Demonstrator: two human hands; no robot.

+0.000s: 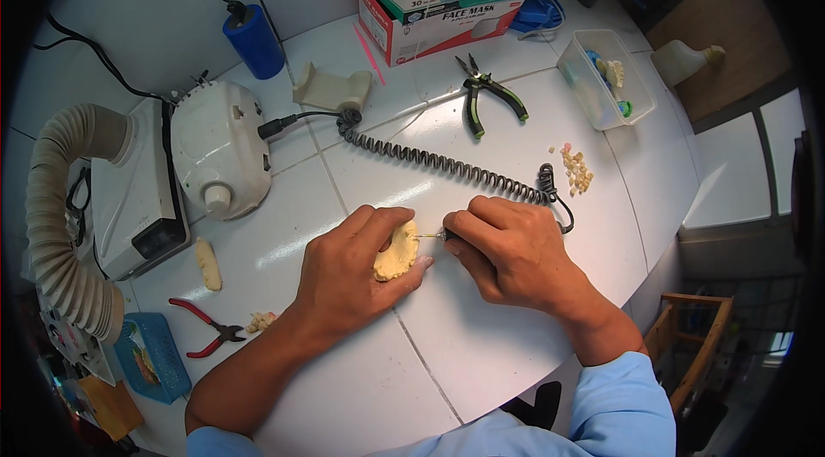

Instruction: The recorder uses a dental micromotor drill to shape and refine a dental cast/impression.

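A pale yellow dental cast (395,256) is pinched between the thumb and fingers of my left hand (345,258), just above the tiled table. My right hand (518,249) grips a rotary handpiece (446,234), whose body is mostly hidden by the fingers. Its thin metal bur (427,236) points left and reaches the cast's right edge; whether it cuts cannot be made out. From behind the right hand a black coiled cord (447,161) runs to the white handpiece motor unit (222,150) at the left.
Black-green pliers (489,94) lie beyond my hands, red-handled pliers (225,335) at the left. Small tooth-like pieces (577,172) are heaped right of the cord. Around the edges stand a clear plastic container (632,118), stacked boxes (434,34), a blue basket (176,371) and a ribbed hose (50,199).
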